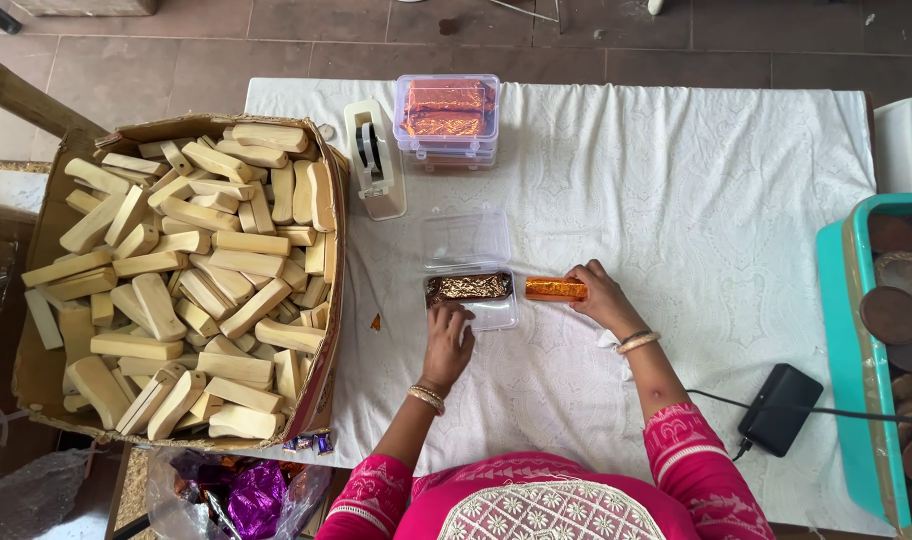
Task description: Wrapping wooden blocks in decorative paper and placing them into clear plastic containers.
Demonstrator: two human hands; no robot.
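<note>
cardboard box (46, 215) sitting at table's left, brown, open | stacked clear plastic boxes (447, 120) lying at far edge, orange foil inside | open clear box (468, 255) lying centre, gold foil bar inside

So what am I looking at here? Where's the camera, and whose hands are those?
There is no machine here: a person works with bare hands, and one camera worn on the head looks straight down. The left hand rests at the open clear box, which holds a gold-wrapped bar. The right hand touches an orange-wrapped bar lying on the white cloth. At the left is a carton full of wooden blocks. Farther back stand a tape dispenser and a closed box of orange foil.
</note>
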